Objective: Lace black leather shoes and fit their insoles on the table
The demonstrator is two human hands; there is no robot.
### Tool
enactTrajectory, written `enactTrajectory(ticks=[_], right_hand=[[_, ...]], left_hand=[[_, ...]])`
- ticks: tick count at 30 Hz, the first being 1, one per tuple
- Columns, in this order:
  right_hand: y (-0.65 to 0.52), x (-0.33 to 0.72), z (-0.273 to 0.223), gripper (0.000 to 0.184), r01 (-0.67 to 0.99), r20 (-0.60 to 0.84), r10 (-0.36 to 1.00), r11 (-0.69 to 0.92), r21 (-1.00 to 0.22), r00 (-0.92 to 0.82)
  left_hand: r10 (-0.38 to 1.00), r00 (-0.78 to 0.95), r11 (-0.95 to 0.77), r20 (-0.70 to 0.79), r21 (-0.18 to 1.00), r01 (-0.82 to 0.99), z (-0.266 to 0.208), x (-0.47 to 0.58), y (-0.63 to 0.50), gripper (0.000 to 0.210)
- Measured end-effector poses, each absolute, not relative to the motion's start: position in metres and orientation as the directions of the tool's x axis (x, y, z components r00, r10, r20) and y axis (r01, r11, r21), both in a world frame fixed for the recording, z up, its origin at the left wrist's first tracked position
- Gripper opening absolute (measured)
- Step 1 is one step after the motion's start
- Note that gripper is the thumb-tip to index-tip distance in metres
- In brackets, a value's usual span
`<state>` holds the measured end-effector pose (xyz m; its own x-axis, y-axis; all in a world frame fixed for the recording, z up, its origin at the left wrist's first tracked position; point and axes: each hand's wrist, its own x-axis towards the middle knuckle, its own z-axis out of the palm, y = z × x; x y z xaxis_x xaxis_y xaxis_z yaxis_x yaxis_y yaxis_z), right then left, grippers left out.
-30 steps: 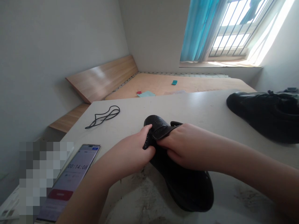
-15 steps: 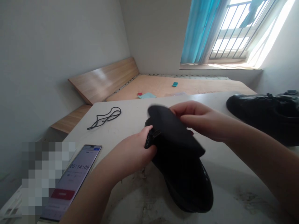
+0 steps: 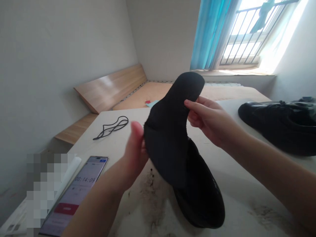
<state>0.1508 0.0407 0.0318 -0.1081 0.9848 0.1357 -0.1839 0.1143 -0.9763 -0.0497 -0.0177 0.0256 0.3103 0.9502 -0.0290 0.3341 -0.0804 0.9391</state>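
Observation:
My right hand (image 3: 206, 113) pinches a black insole (image 3: 170, 125) near its narrower upper end, thumb on the near face. The insole stands raised and slanted, and its wide lower end overlaps a black shoe (image 3: 204, 194) lying on the table. Much of the shoe is hidden behind the insole. At the insole's left edge is my left hand (image 3: 132, 159), its blurred thumb stretched up and apart; its other fingers are partly hidden behind the insole. Farther right on the table is a second black shoe (image 3: 276, 126) with laces.
A dark shoelace (image 3: 111, 128) lies looped on the white table (image 3: 118, 210), left of my hands. A phone (image 3: 76, 194) showing a timer rests at the left edge. Beyond the table are a wooden bed (image 3: 133, 95) and a blue curtain (image 3: 209, 36) beside a barred window.
My right hand has lifted and turned the insole upward, so its face shows. My left thumb has come off the shoe's heel, and that hand has moved left to the insole's edge.

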Motion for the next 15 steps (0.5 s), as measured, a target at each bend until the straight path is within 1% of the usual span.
enactTrajectory(ticks=[1,2,3,4,5,6,7,8,9,10,11,12,15], right_hand=[[0.042,0.151,0.031,0.020,-0.164,0.144,0.985,0.128,-0.978,-0.092],[0.043,0.150,0.030,0.020,-0.148,0.149,0.986,0.137,-0.979,-0.076],[0.044,0.150,0.029,0.022,-0.141,0.150,0.987,0.140,-0.980,-0.057],[0.044,0.150,0.028,0.022,-0.145,0.149,0.988,0.141,-0.979,-0.043],[0.045,0.150,0.028,0.021,-0.155,0.148,0.988,0.140,-0.978,-0.041],[0.044,0.149,0.027,0.018,-0.161,0.142,0.989,0.132,-0.978,-0.049],[0.044,0.149,0.027,0.014,-0.159,0.130,0.989,0.118,-0.980,-0.070],[0.043,0.148,0.027,0.015,-0.148,0.112,0.989,0.098,-0.984,-0.093],[0.042,0.148,0.027,0.020,-0.130,0.089,0.990,0.074,-0.989,-0.112],[0.041,0.147,0.027,0.025,-0.108,0.063,0.991,0.050,-0.993,-0.120],[0.040,0.147,0.027,0.028,-0.090,0.038,0.992,0.028,-0.996,-0.119],[0.040,0.146,0.026,0.029,-0.082,0.021,0.993,0.011,-0.997,-0.119],[0.040,0.145,0.022,0.023,-0.067,-0.006,0.987,-0.017,-0.998,-0.161]], left_hand=[[0.953,0.300,-0.047,-0.034,0.965,0.258,0.027,-0.049,-0.014,0.107],[0.950,0.309,-0.016,-0.039,0.985,0.173,0.027,-0.049,-0.011,0.107],[0.948,0.315,0.010,-0.044,0.994,0.108,0.027,-0.050,-0.008,0.100],[0.950,0.308,0.030,-0.059,0.995,0.097,0.027,-0.051,-0.004,0.086],[0.960,0.270,0.035,-0.075,0.988,0.150,0.025,-0.054,0.000,0.070],[0.975,0.205,0.030,-0.083,0.967,0.251,0.023,-0.059,0.004,0.055],[0.991,0.106,0.030,-0.078,0.917,0.397,0.021,-0.066,0.009,0.044],[0.998,-0.012,0.052,-0.054,0.834,0.550,0.018,-0.074,0.014,0.041],[0.995,-0.103,0.075,-0.005,0.721,0.689,0.015,-0.085,0.020,0.042],[0.985,-0.167,0.109,0.047,0.579,0.808,0.013,-0.096,0.025,0.044],[0.976,-0.210,0.155,0.051,0.514,0.844,0.010,-0.108,0.031,0.045],[0.970,-0.236,0.187,0.047,0.474,0.860,0.006,-0.119,0.037,0.043],[0.955,-0.295,0.276,0.003,0.344,0.898,-0.006,-0.145,0.052,0.035]])
